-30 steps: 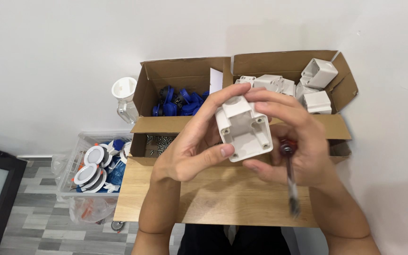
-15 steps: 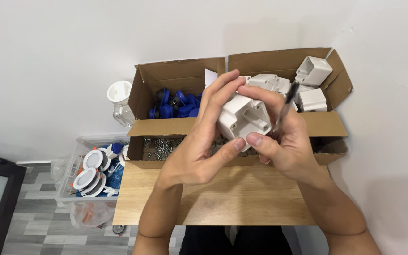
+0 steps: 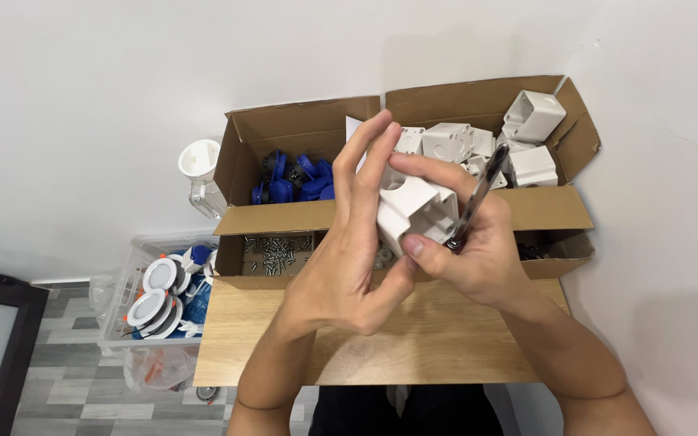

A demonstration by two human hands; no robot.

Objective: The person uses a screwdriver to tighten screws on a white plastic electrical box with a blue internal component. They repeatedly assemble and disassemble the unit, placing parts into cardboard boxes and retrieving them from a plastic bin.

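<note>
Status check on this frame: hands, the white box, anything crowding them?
Left hand and right hand both grip the white plastic box. Right also holds a screwdriver. Cardboard box of parts right behind; nothing blocks.

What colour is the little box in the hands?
White: the little box, seen in the head view.
</note>
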